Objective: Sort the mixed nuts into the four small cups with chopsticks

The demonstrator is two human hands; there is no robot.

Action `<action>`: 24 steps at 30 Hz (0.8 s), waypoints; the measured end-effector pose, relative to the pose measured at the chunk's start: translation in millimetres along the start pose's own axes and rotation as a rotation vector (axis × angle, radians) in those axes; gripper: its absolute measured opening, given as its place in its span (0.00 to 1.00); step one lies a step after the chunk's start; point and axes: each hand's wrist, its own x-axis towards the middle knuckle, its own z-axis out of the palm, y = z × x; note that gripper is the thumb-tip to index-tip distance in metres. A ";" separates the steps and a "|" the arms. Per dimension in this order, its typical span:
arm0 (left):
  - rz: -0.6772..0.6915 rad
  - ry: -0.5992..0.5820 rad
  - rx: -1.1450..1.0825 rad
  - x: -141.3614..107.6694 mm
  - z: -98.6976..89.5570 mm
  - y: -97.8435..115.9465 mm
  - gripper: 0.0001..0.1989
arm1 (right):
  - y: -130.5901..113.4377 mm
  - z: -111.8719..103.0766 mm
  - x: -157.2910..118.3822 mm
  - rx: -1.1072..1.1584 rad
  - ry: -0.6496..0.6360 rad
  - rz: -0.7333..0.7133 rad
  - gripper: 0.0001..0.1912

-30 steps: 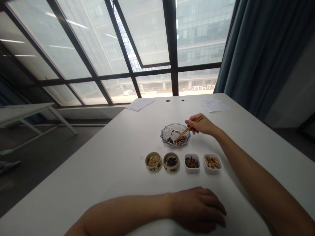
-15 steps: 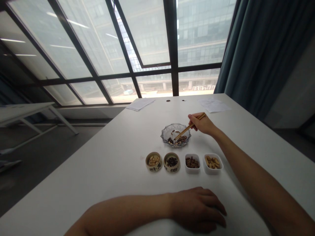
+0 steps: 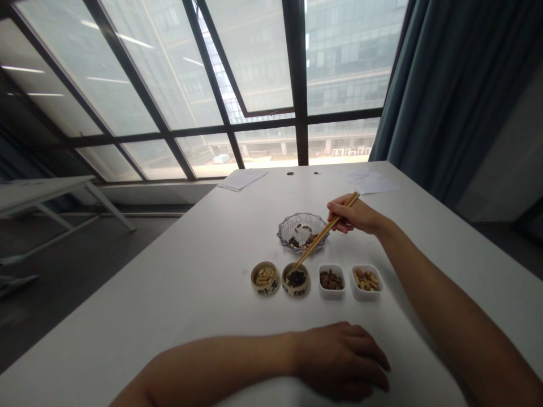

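Observation:
Pinched in my right hand point(image 3: 350, 213) is a pair of wooden chopsticks point(image 3: 324, 232), their tips at the rim of a round beige bowl point(image 3: 296, 292) of dark beans point(image 3: 296, 278). Whether the tips hold anything is too small to tell. Behind it stands a glass bowl point(image 3: 281, 240) with mixed dark and pale pieces. Left of the bean bowl, a like bowl point(image 3: 265, 289) holds peanuts point(image 3: 266, 275). On its right are two white square dishes, one point(image 3: 332, 294) with brown pieces, the other point(image 3: 367, 294) with tan nuts. My left hand point(image 3: 343, 362) lies palm down, fingers apart, on the table.
The white table point(image 3: 178, 282) reaches back towards the windows point(image 3: 263, 56). Sheets of paper lie at its far left point(image 3: 241, 180) and far right. A blue curtain point(image 3: 436, 102) hangs at the right; another table point(image 3: 46, 189) stands to the left.
The chopstick tips have moved from inside the glass bowl, towards me, to the bowl of dark beans. My right hand has shifted slightly right. My left hand stays put.

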 end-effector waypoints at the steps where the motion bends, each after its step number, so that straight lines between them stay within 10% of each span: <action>1: -0.002 -0.001 -0.001 0.1 0.1 0.1 0.20 | -0.4 0.3 0.2 0.005 0.011 -0.004 0.26; 12: -0.008 -0.024 -0.008 0.6 0.2 -1.0 0.18 | 20.8 -0.9 19.6 -0.149 0.512 -0.146 0.30; 24: -0.017 -0.054 0.003 3.2 -3.7 1.3 0.18 | 54.3 18.9 25.2 -0.287 0.446 -0.082 0.27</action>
